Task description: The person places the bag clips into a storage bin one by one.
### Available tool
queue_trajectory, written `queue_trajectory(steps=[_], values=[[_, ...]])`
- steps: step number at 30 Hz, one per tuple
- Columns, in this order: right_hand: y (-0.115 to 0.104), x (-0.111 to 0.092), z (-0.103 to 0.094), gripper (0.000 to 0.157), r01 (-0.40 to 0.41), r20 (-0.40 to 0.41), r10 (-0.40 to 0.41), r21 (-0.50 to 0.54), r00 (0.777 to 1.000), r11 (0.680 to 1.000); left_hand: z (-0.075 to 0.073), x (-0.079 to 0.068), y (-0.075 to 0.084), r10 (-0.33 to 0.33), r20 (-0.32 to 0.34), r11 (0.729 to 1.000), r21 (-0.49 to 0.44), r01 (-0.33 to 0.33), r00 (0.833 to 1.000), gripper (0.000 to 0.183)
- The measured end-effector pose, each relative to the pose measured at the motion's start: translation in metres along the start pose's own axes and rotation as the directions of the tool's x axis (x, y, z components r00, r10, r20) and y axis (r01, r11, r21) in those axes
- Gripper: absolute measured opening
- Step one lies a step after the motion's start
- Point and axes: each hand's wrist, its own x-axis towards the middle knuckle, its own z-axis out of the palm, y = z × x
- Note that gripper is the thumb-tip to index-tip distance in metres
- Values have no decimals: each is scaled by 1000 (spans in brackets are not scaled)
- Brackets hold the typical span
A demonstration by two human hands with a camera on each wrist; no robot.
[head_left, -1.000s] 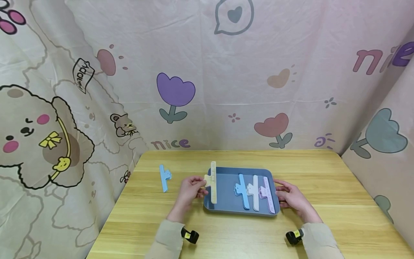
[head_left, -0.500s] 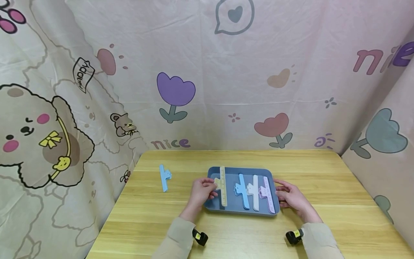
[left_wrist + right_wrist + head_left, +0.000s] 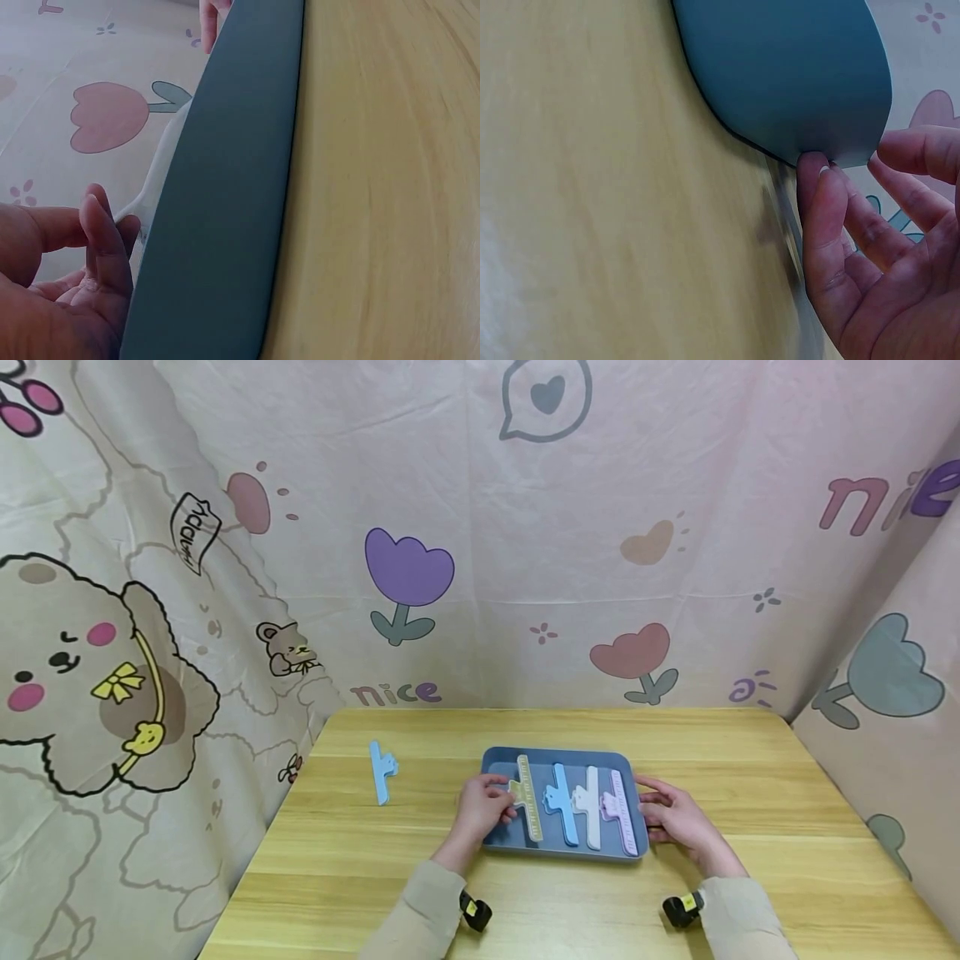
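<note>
In the head view, a grey-blue tray (image 3: 566, 855) rests on the wooden table. My left hand (image 3: 483, 810) reaches over its left end and pinches the handle of a pale yellow long clip (image 3: 530, 802). The left wrist view has the thumb and a finger meeting at that handle (image 3: 129, 217), partly behind the tray wall (image 3: 217, 180). To the right of this clip lie a blue clip (image 3: 560, 806), a white clip (image 3: 592, 810) and a purple clip (image 3: 619, 814), side by side. My right hand (image 3: 678, 817) touches the tray's right end with its fingertips, fingers loosely bent.
Another blue clip (image 3: 380, 773) lies on the table (image 3: 337, 860) left of the tray. Behind the table hangs a printed curtain (image 3: 480, 527), which also covers both sides. A small black camera sits on each wrist.
My left hand has carried the yellow clip rightward from over the tray's left rim to a place inside it, near the blue clip. The right hand has stayed at the tray's right end.
</note>
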Motion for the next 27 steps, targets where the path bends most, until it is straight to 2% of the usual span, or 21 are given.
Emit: queue_trajectory(steps=[15, 19, 27], values=[[0, 0, 0, 57, -2, 1, 2, -2, 1000, 1000, 14, 1, -6, -22, -7, 998, 59, 22, 1000, 25], [0, 0, 0, 57, 1, 3, -1, -6, 1000, 1000, 15, 0, -6, -20, 28, 996, 86, 18, 999, 32], [1, 1, 0, 57, -5, -5, 5, -6, 1000, 1000, 11, -12, 1, -74, 143, 990, 127, 56, 987, 51]])
